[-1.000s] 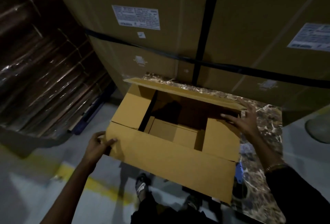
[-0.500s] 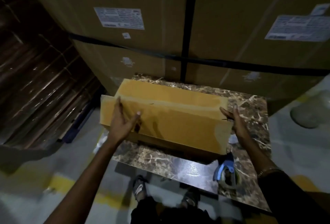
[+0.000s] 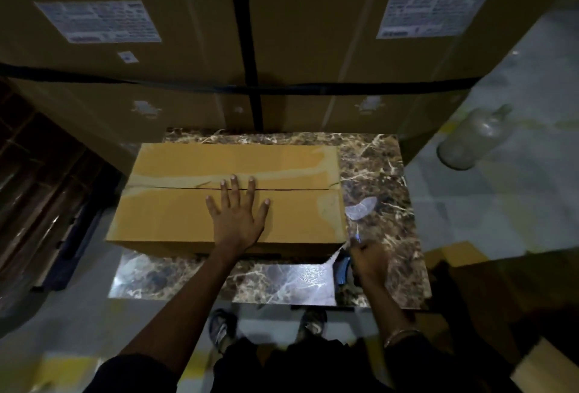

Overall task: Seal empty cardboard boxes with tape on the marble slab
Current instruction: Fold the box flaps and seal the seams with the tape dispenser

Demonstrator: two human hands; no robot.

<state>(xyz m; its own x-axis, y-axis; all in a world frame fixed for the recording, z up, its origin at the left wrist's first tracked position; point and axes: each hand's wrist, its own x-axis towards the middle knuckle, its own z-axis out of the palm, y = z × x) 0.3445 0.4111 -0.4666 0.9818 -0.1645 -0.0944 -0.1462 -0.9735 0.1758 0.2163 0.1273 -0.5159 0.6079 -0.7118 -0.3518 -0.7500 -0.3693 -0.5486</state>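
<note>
The left hand lies spread flat on the brown rectangular cardboard box, fingertips at the centre seam, probably to pin both flaps shut for taping. The box sits on the dark veined marble desk, under that palm and beyond the right hand, which is curled around the blue tape dispenser at the box's near corner. Flaps meet closely; pale old-tape marks streak the top, and no fresh tape shows yet.

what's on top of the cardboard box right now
Only the left hand, pressed flat across the seam between the closed flaps of the cardboard box. No fresh tape shows along the seam. The part under the palm is hidden.
</note>
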